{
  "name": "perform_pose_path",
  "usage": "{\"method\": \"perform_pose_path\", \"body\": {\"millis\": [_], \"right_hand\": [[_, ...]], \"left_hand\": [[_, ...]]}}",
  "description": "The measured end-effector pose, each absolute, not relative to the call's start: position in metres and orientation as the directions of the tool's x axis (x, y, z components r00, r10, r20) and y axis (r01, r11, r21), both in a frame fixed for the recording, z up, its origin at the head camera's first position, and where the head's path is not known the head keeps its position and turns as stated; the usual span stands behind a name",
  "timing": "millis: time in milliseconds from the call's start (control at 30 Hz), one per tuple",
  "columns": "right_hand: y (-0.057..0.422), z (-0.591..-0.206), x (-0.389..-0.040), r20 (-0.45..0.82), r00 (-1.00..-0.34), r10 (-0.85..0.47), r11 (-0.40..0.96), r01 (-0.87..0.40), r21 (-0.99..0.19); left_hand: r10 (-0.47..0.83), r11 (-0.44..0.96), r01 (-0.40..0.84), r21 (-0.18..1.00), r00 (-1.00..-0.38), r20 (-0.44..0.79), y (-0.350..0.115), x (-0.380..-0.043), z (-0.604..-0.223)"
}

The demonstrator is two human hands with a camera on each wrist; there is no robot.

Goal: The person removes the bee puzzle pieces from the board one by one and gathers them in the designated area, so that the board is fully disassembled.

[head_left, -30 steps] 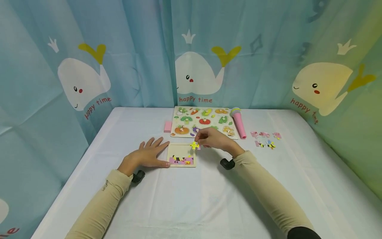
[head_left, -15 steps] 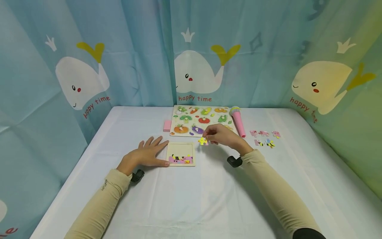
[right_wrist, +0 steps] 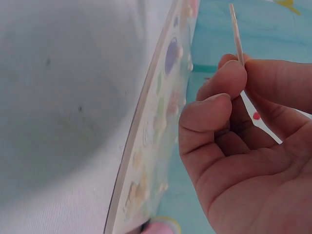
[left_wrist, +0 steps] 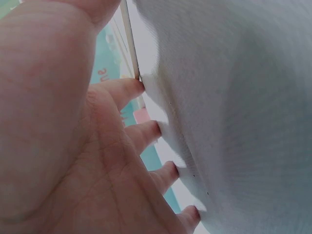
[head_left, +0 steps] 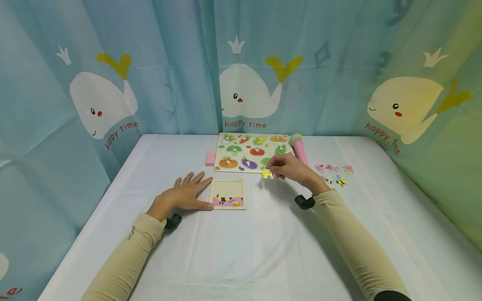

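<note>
My left hand (head_left: 184, 196) lies with spread fingers at the left side of a small wooden puzzle frame (head_left: 245, 194), thumb and index finger at its edge. Along the bottom of the frame sits a row of pink, yellow and black puzzle pieces (head_left: 228, 202); bare wood shows above them. To the right of the frame, over the near edge of the vegetable board, my right hand (head_left: 290, 169) pinches a yellow jigsaw puzzle piece (head_left: 266, 174) between thumb and fingers. In the right wrist view that puzzle piece (right_wrist: 236, 34) appears edge-on, raised off the table.
Behind the frame lies a vegetable peg board (head_left: 241, 140) with knobbed pieces. A pink toy microphone (head_left: 299, 149) lies at its right end, a pink block (head_left: 210, 159) at its left. Several loose puzzle pieces (head_left: 333, 168) lie farther right. A whale-print curtain (head_left: 180, 83) surrounds the table.
My right hand has moved right, away from the puzzle frame, with the yellow puzzle piece still pinched in it. My left hand has stayed at the frame.
</note>
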State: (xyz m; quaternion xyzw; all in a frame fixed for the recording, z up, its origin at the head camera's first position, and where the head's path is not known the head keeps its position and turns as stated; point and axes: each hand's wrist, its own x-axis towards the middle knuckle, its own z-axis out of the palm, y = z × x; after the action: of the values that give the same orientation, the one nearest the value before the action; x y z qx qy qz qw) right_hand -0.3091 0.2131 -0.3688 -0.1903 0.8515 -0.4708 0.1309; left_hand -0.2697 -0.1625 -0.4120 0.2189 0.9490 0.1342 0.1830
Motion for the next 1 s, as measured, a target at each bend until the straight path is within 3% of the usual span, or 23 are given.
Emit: {"method": "perform_pose_path", "body": {"millis": [1000], "right_hand": [[0.256,-0.365,-0.308,-0.006,-0.934,-0.356,0.489,-0.181,-0.854]], "left_hand": [[0.461,0.867,0.356,0.348,-0.839,-0.291,-0.162,-0.270,-0.411]]}}
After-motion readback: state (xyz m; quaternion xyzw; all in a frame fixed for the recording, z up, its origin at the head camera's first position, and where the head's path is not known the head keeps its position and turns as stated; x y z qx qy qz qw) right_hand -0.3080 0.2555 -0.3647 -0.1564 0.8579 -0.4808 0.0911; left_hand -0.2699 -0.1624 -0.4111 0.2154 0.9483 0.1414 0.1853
